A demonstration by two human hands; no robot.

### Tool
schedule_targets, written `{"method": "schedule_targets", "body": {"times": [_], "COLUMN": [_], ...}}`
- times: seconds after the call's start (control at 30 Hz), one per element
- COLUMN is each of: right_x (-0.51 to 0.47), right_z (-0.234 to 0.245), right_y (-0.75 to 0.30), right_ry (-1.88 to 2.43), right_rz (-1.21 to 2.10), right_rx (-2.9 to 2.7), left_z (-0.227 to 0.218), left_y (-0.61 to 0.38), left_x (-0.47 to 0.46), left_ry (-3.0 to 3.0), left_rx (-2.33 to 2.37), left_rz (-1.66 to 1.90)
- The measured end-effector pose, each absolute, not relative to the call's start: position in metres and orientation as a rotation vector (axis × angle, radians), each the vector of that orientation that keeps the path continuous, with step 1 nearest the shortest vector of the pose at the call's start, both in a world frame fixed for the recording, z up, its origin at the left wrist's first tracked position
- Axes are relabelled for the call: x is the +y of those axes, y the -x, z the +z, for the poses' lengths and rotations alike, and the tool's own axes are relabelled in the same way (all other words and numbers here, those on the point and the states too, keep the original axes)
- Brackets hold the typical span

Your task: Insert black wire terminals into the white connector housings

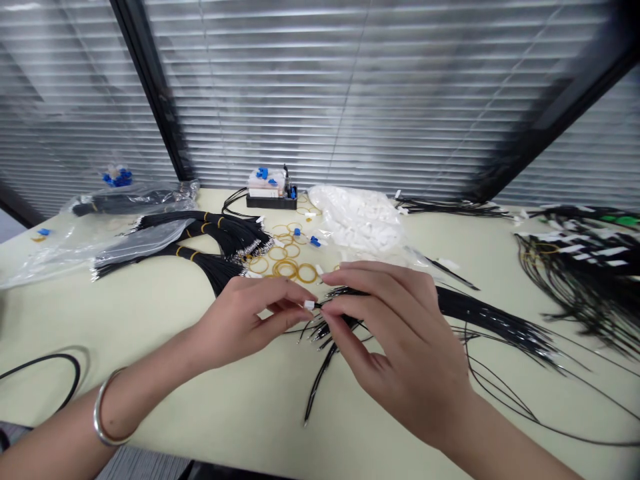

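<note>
A small white connector [309, 305] is pinched between the thumb and forefinger of my left hand [245, 317], which wears a silver bangle at the wrist. From the connector a short black wire [319, 306] runs into the closed thumb and forefinger of my right hand [400, 333]. Beneath and behind my right hand lies a loose bundle of black wires [493, 320] with bare metal tips. Several wire ends fan out below my fingertips, and my right hand covers the middle of the bundle.
Banded black wire bundles [205, 233] and clear plastic bags [140, 243] lie left. Yellow rubber bands [286, 268] and a bag of white connectors [357, 217] sit ahead. A small black tray [273, 201] stands by the blinds. Wires with white connectors [595, 260] are piled right.
</note>
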State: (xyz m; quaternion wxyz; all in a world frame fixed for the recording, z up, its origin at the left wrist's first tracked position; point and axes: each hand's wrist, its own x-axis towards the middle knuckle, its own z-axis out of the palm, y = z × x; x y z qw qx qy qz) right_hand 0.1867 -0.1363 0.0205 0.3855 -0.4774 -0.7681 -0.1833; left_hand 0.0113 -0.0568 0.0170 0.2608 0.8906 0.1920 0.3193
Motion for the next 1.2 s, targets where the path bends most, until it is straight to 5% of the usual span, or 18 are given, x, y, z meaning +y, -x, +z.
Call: {"method": "schedule_targets", "body": {"times": [0.9, 1.2], "right_x": [-0.124, -0.119], "right_z": [0.001, 0.023], "right_y": [-0.192, -0.212], "right_ry": [1.429, 1.350], "right_rz": [-0.406, 0.385], "right_rx": [-1.986, -2.010], "left_z": [0.010, 0.025], "left_y": [-0.016, -0.014], "left_x": [-0.054, -0.051], "left_ry": [-2.212, -1.653], "left_rx": [0.652, 0.668], "left_rz": [0.592, 0.488]}}
